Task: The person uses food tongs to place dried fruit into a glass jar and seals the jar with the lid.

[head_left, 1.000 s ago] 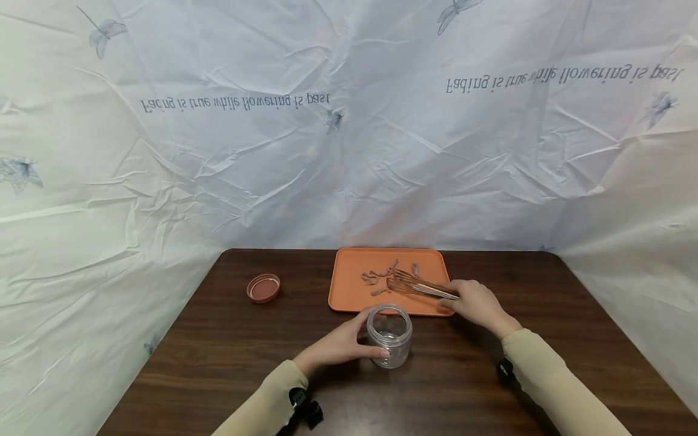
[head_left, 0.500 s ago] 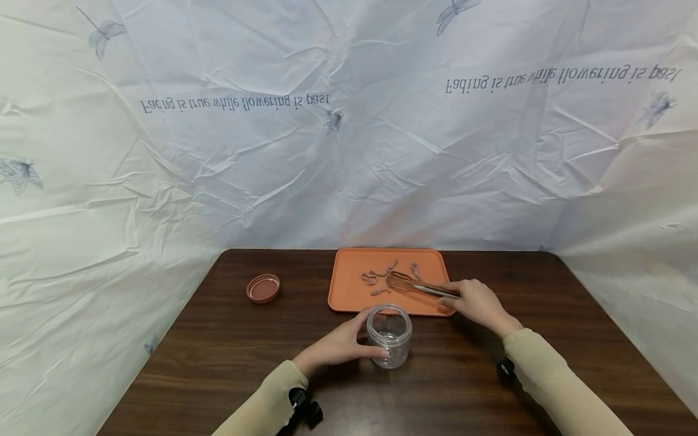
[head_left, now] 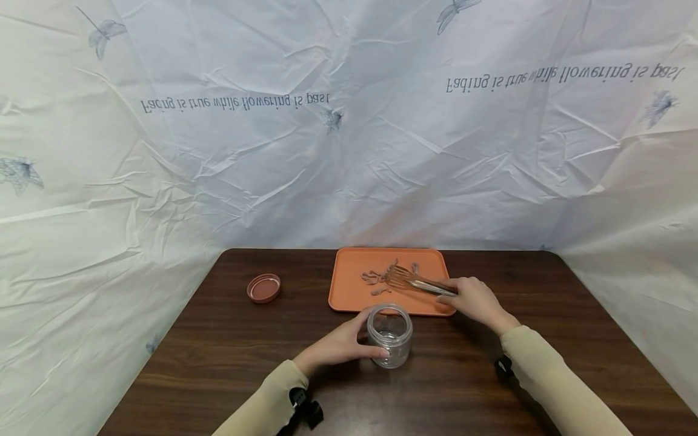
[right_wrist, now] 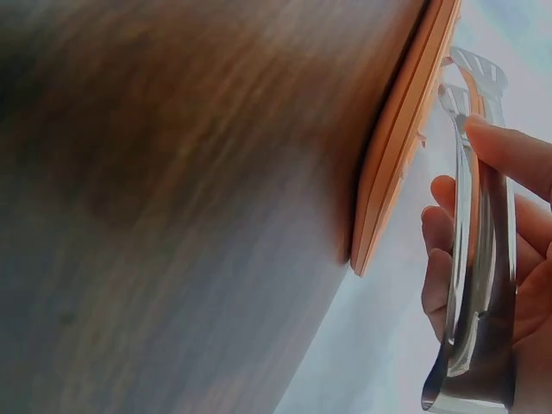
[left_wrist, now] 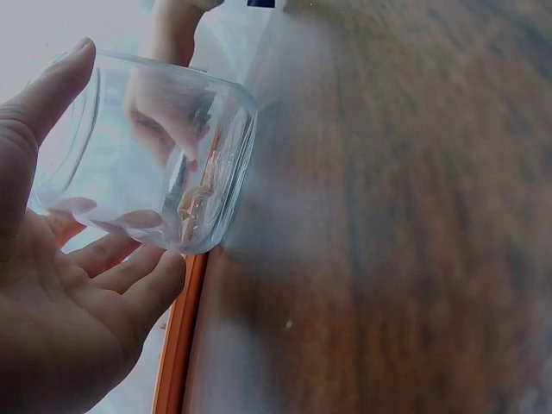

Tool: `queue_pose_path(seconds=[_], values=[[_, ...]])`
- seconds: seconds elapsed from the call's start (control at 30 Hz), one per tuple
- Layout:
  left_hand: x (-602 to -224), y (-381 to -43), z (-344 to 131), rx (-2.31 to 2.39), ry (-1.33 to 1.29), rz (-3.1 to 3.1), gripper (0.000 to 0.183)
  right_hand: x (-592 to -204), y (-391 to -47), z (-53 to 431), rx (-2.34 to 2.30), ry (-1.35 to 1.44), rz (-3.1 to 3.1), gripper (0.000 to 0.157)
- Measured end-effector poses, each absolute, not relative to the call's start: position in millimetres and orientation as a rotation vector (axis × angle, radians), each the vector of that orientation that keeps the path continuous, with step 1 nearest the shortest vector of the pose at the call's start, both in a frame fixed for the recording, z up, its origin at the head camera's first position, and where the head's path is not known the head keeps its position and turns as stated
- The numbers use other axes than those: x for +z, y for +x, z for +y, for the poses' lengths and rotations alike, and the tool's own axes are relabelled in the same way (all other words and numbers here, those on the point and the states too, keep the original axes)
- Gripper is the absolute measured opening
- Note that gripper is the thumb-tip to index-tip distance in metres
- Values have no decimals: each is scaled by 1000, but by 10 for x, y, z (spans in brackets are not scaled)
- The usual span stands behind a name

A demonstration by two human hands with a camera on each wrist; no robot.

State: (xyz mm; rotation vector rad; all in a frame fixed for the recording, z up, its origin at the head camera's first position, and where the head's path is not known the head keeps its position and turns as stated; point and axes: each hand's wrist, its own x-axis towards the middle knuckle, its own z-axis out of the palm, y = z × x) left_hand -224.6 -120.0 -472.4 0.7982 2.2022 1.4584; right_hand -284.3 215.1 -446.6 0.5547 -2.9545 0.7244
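My left hand (head_left: 346, 344) grips a clear jar (head_left: 394, 345) from its left side, thumb in front and fingers behind. The jar stands upright on the table without its lid, mouth up. In the left wrist view the fingers wrap the jar's wall (left_wrist: 147, 155). My right hand (head_left: 477, 303) holds metal tongs (head_left: 431, 287) over the orange tray (head_left: 349, 298), their slotted tips pointing left. The right wrist view shows the thumb and fingers around the tongs (right_wrist: 483, 285), whose two arms stand slightly apart. Several thin brownish-pink strips (head_left: 370, 278) lie on the tray close by the tips.
A reddish-brown round lid (head_left: 264, 289) lies at the table's left, inside facing up. The dark wooden table (head_left: 229, 357) backs onto a white printed sheet (head_left: 272, 169) that hangs behind and on both sides. The jar stands just in front of the tray's near edge.
The tongs' arms drew together half a second ago and look wider apart now. Their tips have shifted slightly left, with the right hand. The left hand and jar have stayed put.
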Motion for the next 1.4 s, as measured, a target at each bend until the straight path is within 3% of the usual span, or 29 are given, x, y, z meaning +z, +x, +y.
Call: queue_pose_path(seconds=[0.6, 1.4], values=[[-4728, -2251, -1186, 1490, 841, 2161, 84, -4447, -2990, 2041, 734, 563, -3030, 50], [-4740, -2249, -1191, 1503, 845, 2150, 81, -4430, -2931, 2001, 719, 596, -3008, 49]])
